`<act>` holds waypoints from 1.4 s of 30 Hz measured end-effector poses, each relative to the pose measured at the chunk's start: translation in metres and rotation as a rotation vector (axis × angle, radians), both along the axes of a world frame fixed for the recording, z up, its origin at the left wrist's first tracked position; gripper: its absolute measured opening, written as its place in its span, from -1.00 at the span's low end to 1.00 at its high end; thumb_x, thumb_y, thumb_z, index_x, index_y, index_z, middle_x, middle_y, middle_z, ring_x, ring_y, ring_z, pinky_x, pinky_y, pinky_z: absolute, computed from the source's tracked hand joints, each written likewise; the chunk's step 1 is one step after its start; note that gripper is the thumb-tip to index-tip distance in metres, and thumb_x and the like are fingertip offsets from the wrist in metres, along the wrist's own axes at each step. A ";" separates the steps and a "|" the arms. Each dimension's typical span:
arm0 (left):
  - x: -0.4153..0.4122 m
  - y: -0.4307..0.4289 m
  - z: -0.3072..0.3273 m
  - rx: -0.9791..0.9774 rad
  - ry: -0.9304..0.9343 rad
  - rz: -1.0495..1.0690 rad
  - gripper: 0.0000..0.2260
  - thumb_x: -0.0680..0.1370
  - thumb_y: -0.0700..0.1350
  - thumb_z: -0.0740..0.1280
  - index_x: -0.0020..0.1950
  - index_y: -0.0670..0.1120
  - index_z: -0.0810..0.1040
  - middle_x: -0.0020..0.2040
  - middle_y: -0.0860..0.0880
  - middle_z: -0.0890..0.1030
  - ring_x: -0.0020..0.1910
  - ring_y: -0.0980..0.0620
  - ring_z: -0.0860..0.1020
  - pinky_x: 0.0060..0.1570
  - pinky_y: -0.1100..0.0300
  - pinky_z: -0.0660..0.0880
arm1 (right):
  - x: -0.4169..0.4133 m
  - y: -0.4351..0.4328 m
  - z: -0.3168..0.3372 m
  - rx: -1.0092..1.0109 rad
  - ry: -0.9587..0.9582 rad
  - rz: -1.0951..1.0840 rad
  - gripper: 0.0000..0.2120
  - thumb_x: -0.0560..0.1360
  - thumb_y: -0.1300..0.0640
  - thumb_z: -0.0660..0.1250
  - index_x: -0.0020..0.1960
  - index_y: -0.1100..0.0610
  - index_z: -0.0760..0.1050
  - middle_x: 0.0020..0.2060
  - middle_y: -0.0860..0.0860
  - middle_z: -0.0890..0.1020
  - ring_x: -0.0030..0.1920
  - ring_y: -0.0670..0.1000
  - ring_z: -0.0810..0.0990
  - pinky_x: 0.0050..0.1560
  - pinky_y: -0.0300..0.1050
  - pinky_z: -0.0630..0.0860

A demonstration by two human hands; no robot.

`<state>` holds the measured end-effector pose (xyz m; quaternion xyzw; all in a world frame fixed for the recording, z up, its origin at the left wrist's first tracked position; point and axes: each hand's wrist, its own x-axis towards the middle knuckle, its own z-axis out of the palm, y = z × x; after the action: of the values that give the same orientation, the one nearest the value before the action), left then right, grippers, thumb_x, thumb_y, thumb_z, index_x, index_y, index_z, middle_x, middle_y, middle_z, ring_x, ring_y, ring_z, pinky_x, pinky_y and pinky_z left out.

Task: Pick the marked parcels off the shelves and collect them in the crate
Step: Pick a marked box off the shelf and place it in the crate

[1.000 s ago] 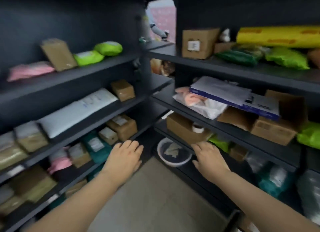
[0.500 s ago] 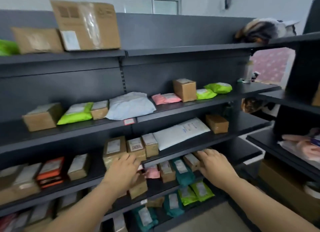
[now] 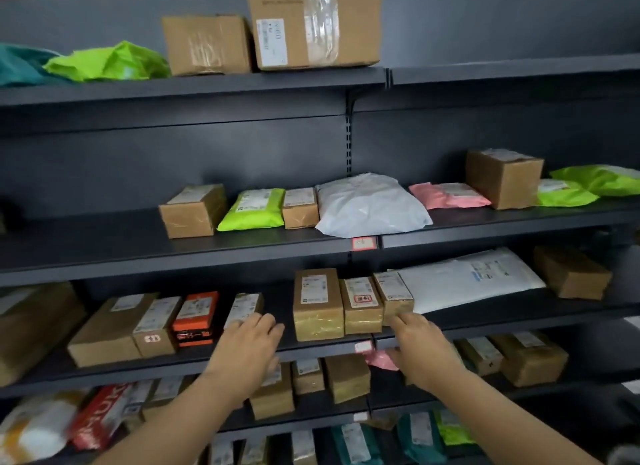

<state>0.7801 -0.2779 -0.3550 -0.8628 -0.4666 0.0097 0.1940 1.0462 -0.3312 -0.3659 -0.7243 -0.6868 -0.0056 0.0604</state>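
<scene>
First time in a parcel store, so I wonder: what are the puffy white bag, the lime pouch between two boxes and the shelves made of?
White bag: seemingly thin plastic film, faintly glossy, with soft wrinkles and sag. Lime pouch: likely a plastic mailer too, smooth sheen, paper label stuck on. Shelves: probably painted metal, matte dark grey, judging by the slotted upright.

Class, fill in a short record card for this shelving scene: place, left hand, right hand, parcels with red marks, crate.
Place: dark metal shelves holding parcels
Left hand: open, fingers straight, at a labelled box
Right hand: open, reaching to the rightmost brown box of three
Red marks: middle brown box; small stamped box left of the orange box
Crate: not in view
</scene>
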 end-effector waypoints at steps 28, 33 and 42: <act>0.058 0.225 -0.112 -0.249 -0.008 0.029 -0.53 0.60 -0.01 0.18 0.48 -0.10 0.20 0.43 -0.09 0.29 0.39 -0.08 0.26 0.26 0.01 0.31 | -0.005 0.254 -0.139 -0.080 -0.013 0.189 -0.51 0.54 0.05 0.29 0.44 0.04 0.30 0.38 0.01 0.39 0.29 0.06 0.46 0.31 -0.07 0.41; 0.052 0.233 -0.138 -0.327 -0.013 -0.009 -0.47 0.64 0.00 0.09 0.55 -0.09 -0.02 0.56 -0.05 0.00 0.52 -0.03 0.01 0.44 0.03 0.07 | -0.018 0.257 -0.171 0.078 0.004 0.169 -0.45 -0.10 0.00 0.69 -0.12 0.01 0.70 -0.14 -0.03 0.70 -0.32 -0.04 0.67 -0.31 -0.18 0.63; -0.009 0.238 -0.162 -0.189 -0.160 -0.033 -0.49 0.06 0.14 0.63 -0.09 -0.07 0.71 -0.16 -0.03 0.70 -0.23 0.04 0.66 -0.31 0.23 0.60 | -0.071 0.262 -0.180 0.138 0.025 0.250 -0.46 -0.02 -0.03 0.67 -0.05 -0.02 0.69 -0.05 -0.06 0.70 -0.29 -0.06 0.66 -0.29 -0.23 0.61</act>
<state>0.7713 -0.0400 -0.5167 -0.8829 -0.4633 -0.0184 0.0739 0.9751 -0.0693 -0.5462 -0.6274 -0.7687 -0.0363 0.1188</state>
